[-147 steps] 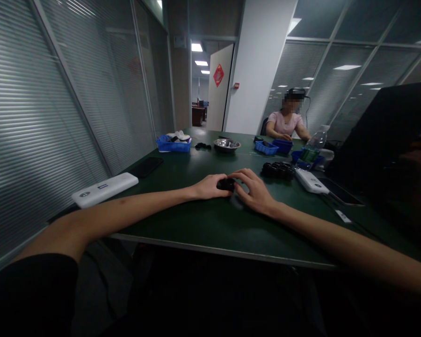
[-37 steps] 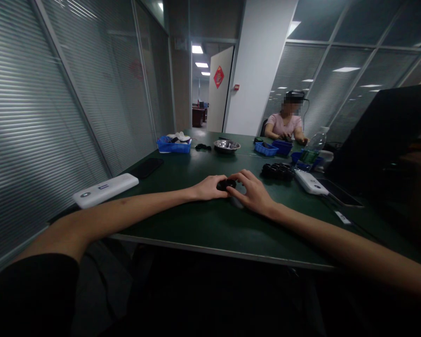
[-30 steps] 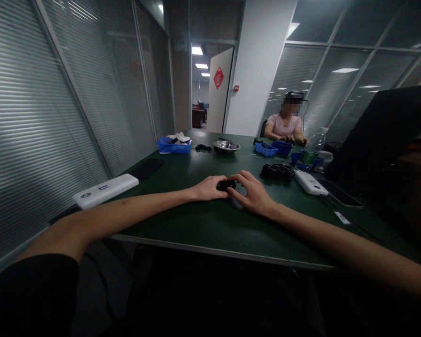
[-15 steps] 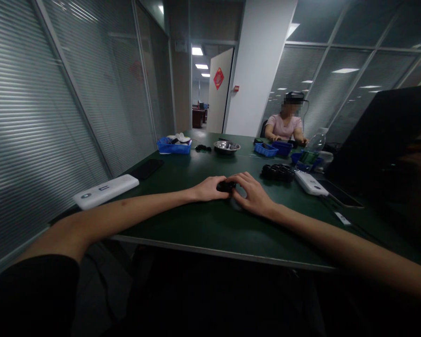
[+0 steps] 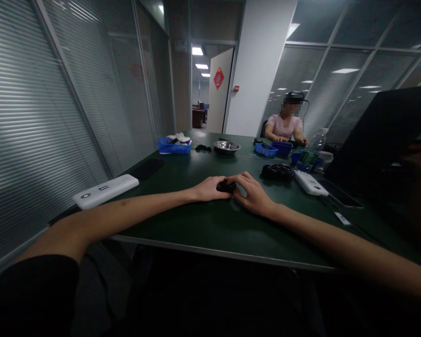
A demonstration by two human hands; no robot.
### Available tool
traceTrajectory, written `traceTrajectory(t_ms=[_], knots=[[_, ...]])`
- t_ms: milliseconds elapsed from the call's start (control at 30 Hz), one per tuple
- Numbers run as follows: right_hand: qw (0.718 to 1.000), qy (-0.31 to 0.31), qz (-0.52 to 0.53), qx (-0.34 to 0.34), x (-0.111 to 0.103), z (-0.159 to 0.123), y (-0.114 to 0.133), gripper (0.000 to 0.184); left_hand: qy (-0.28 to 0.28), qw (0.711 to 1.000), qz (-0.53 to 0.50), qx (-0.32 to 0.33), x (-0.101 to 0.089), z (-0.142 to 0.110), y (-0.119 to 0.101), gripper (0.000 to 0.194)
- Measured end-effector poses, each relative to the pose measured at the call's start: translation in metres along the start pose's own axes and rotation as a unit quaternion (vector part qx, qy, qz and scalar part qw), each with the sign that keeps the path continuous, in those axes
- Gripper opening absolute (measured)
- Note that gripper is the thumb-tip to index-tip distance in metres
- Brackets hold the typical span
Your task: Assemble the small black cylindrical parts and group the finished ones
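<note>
A small rounded black object is between my two hands, low over the dark green table; its kind is not clear. My left hand is closed around its left side, with the thumb along the near edge. From the right, my right hand curves over it, index finger bent onto its top and thumb near its right edge. The fingertips of my right hand partly hide the object. To the right of my hands lies a cluster of similar-looking black objects.
A white device and a dark phone-like slab lie at left. Farther back are a filled blue basket, a steel bowl and blue trays. A bottle and white power bank stand right; a person sits beyond.
My right thumb and fingers have shifted very slightly around the black object. My left hand and the object stay in nearly the same place.
</note>
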State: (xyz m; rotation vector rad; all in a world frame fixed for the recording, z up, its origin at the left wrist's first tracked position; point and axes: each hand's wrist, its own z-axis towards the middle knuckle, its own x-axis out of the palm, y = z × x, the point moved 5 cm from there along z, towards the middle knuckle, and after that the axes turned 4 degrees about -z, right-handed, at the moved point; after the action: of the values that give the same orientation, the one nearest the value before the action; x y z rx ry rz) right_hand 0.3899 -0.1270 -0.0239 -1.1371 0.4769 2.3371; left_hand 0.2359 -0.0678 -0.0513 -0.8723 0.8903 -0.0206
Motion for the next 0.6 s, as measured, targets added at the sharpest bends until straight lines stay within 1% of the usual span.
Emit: traceTrajectory(t_ms=[300, 400, 533, 600], knots=[[1.000, -0.003, 0.006, 0.000, 0.007, -0.002, -0.011, 0.040, 0.002, 1.000, 0.013, -0.013, 0.000, 0.000, -0.003, 0.051], [1.000, -0.006, 0.010, -0.001, 0.006, -0.002, -0.009, 0.041, 0.001, 1.000, 0.014, -0.012, 0.000, 0.000, -0.002, 0.053], [0.999, -0.018, 0.026, -0.013, 0.003, -0.002, -0.003, 0.042, 0.000, 1.000, 0.020, -0.004, 0.000, 0.001, 0.000, 0.061], [0.999, -0.022, 0.028, -0.015, 0.001, -0.002, -0.001, 0.042, 0.001, 1.000, 0.024, -0.002, 0.000, 0.001, 0.001, 0.060]])
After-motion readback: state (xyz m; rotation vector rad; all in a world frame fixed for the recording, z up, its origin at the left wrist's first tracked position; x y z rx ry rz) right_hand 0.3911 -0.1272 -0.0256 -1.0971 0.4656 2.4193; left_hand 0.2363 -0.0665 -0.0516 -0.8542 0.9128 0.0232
